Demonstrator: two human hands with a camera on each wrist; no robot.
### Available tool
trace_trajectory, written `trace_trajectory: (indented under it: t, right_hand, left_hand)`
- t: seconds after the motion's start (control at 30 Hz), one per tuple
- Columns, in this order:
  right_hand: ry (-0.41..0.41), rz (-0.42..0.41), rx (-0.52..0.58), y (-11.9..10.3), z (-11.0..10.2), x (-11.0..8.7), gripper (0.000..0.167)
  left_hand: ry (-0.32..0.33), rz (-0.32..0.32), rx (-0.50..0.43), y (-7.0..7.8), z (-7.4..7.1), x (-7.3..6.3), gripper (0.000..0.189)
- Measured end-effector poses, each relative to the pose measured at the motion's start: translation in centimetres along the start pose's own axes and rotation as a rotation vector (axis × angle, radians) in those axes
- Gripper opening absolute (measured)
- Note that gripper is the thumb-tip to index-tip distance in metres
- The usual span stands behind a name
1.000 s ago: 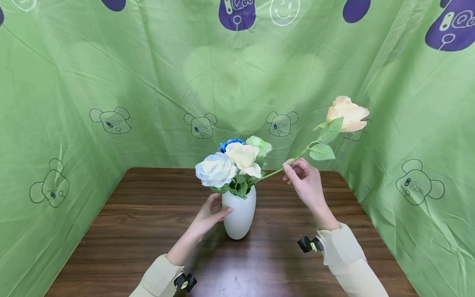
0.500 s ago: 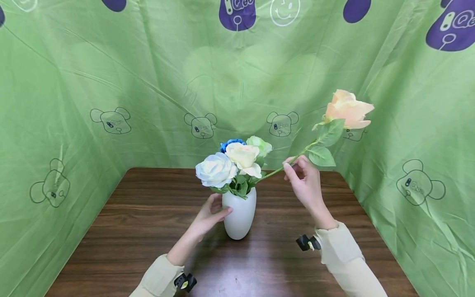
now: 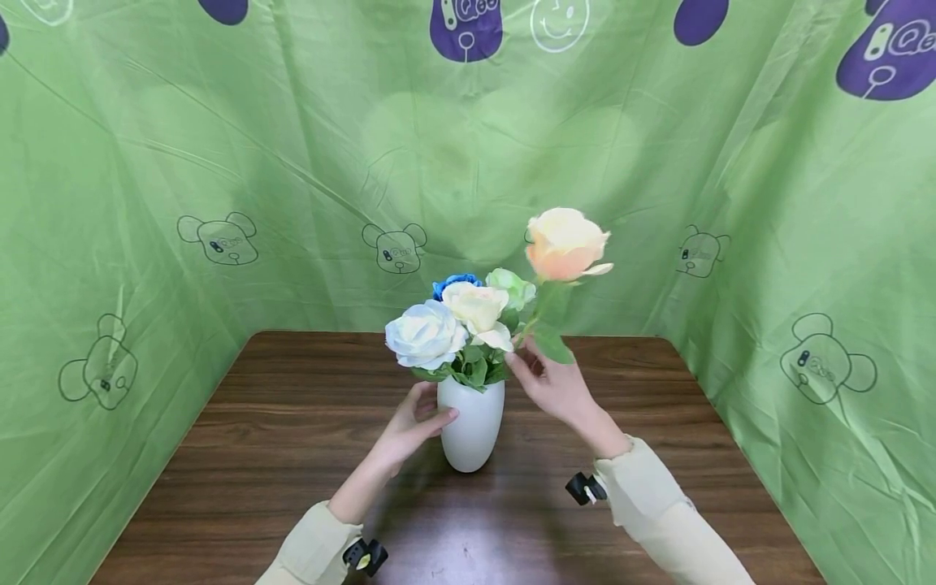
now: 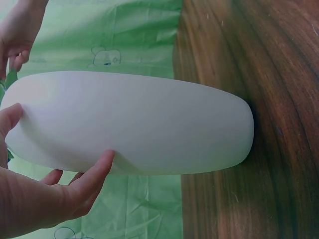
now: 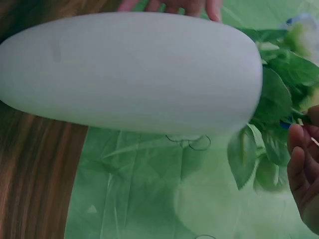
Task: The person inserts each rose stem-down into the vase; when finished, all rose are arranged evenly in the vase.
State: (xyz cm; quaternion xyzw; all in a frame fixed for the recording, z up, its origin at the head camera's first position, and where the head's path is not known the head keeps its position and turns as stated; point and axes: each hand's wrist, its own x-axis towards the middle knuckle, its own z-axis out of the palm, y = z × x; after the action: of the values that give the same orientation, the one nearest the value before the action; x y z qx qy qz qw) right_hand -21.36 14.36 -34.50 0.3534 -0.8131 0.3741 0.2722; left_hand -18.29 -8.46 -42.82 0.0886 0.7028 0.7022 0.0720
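A white vase (image 3: 471,426) stands upright on the wooden table, holding a pale blue rose (image 3: 426,334), a cream rose (image 3: 477,307), a light green flower (image 3: 512,288) and a deep blue flower (image 3: 457,284). My left hand (image 3: 411,426) grips the vase's left side near the top, thumb in front; in the left wrist view its fingertips (image 4: 107,157) lie on the white wall. Between thumb and fingers my right hand (image 3: 552,380) pinches the stem of a peach rose (image 3: 566,245), just right of the vase mouth. The stem's lower end is hidden among the leaves (image 5: 276,94).
The dark wooden table (image 3: 292,422) extends around the vase on all sides. Green printed cloth (image 3: 307,162) hangs behind it and along both sides. Black wrist devices sit at the left cuff (image 3: 366,556) and the right cuff (image 3: 585,489).
My right hand has moved left and slightly down to the vase mouth. The peach rose has swung from leaning far right to nearly upright. The left hand and vase have stayed put.
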Motion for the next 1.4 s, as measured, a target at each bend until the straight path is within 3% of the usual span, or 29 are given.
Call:
trace_trajectory:
  t: [0.13, 0.3, 0.37, 0.67, 0.9, 1.0, 1.1, 1.4]
  right_hand:
    - [-0.061, 0.056, -0.008, -0.2, 1.2, -0.3, 0.021]
    - [-0.099, 0.139, 0.037, -0.3, 2.3, -0.8, 0.007]
    - [-0.074, 0.177, 0.082, -0.3, 2.5, -1.0, 0.002]
    - [0.070, 0.305, 0.249, -0.3, 1.8, -1.3, 0.009]
    - [0.140, 0.368, 0.379, -2.6, 0.2, -0.4, 0.014]
    - [0.167, 0.401, 0.416, -3.0, -0.2, -0.1, 0.023]
    - [0.201, 0.442, 0.430, -3.0, -0.3, 0.1, 0.022]
    - [0.273, 0.471, 0.499, -3.0, 1.0, 0.4, 0.018]
  left_hand:
    - [0.004, 0.005, 0.003, 0.0, 0.0, 0.0, 0.061]
    - [0.000, 0.013, -0.015, -0.2, 0.1, 0.0, 0.063]
    - [-0.003, 0.021, -0.021, -0.2, 0.1, 0.0, 0.063]
    - [0.005, 0.027, -0.024, -0.2, 0.1, 0.0, 0.062]
    - [-0.004, 0.027, -0.031, -0.3, 0.1, 0.1, 0.062]
    - [-0.010, 0.026, -0.037, -0.3, 0.1, 0.1, 0.061]
    - [-0.014, 0.018, -0.045, -0.3, 0.0, 0.2, 0.061]
    - [-0.028, 0.015, -0.039, 1.8, 0.4, -0.7, 0.059]
